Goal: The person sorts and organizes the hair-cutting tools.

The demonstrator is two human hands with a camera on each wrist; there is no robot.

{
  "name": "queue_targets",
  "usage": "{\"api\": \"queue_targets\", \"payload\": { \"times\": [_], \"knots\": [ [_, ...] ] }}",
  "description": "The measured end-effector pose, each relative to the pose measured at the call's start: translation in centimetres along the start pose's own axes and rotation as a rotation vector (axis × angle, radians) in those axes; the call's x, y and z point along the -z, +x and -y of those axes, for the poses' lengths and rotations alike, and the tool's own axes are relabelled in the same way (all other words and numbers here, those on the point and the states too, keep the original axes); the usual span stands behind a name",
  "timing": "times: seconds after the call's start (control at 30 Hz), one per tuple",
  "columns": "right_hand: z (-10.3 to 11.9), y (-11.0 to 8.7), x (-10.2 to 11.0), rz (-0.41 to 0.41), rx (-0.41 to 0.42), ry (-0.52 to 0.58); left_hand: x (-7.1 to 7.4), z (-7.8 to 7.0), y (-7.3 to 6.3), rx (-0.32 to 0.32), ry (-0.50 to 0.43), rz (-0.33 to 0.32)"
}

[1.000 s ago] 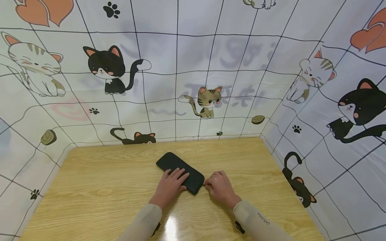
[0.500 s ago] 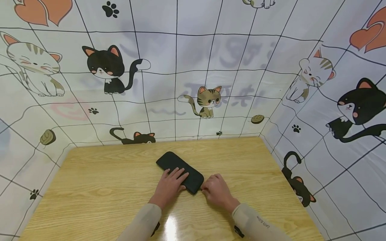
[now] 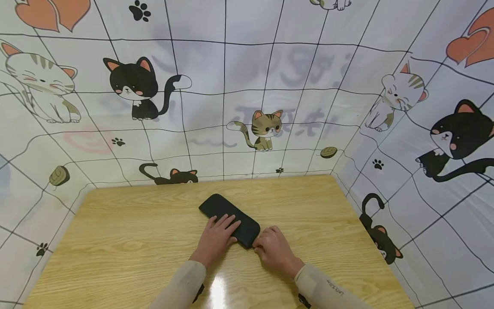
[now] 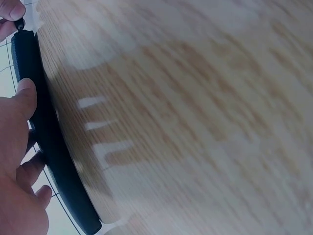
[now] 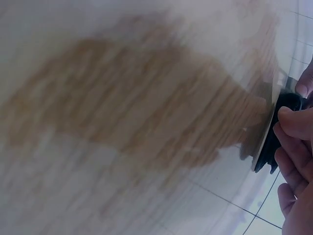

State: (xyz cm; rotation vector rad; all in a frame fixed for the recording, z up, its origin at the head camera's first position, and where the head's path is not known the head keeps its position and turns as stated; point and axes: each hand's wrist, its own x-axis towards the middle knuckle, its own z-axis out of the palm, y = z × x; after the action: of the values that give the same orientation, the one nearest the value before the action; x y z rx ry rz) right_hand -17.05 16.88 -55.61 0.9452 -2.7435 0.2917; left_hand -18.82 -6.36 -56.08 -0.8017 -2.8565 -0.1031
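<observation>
A long black case (image 3: 247,231) with rounded corners lies aslant on the wooden table. My left hand (image 3: 216,240) rests on its top with spread fingers, the thumb at the near edge. The left wrist view shows the case (image 4: 51,142) side-on with the left thumb touching it. At the case's near right corner is my right hand (image 3: 275,249), thumb and forefinger pinched together. Between those fingertips a small dark zipper pull (image 4: 19,23) shows in the left wrist view. In the right wrist view the right hand (image 5: 298,152) partly hides the case (image 5: 269,152).
The wooden table (image 3: 127,240) extends around both hands. White cloth walls (image 3: 208,107) with grid lines and cartoon cats stand behind it and along both sides.
My right hand has moved a little left and nearer to me, around the end of the case towards its near corner. The left hand and the case stay nearly in place.
</observation>
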Motion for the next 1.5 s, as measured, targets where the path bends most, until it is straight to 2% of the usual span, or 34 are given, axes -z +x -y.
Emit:
{"api": "queue_targets", "payload": {
  "times": [0.27,0.7,0.93,1.17,1.3,1.5],
  "knots": [
    [0.19,-0.07,-0.1,0.059,-0.027,0.017,0.35,-0.08,-0.01,-0.004,-0.02,-0.008],
    [0.09,-0.11,-0.55,0.001,0.035,-0.018,-0.09,0.13,0.15,0.002,0.009,-0.003],
    [0.23,0.15,-0.64,0.015,0.066,-0.008,0.09,0.22,0.14,0.002,0.004,0.006],
    [0.16,0.2,-0.47,0.038,0.056,0.002,0.23,0.27,0.11,0.024,-0.044,0.029],
    [0.19,0.16,-0.43,0.048,0.048,0.004,0.06,0.35,-0.01,0.031,-0.059,0.015],
    [0.43,0.2,-0.31,0.047,0.078,0.011,0.06,0.59,-0.29,0.052,-0.116,0.017]
  ]
}}
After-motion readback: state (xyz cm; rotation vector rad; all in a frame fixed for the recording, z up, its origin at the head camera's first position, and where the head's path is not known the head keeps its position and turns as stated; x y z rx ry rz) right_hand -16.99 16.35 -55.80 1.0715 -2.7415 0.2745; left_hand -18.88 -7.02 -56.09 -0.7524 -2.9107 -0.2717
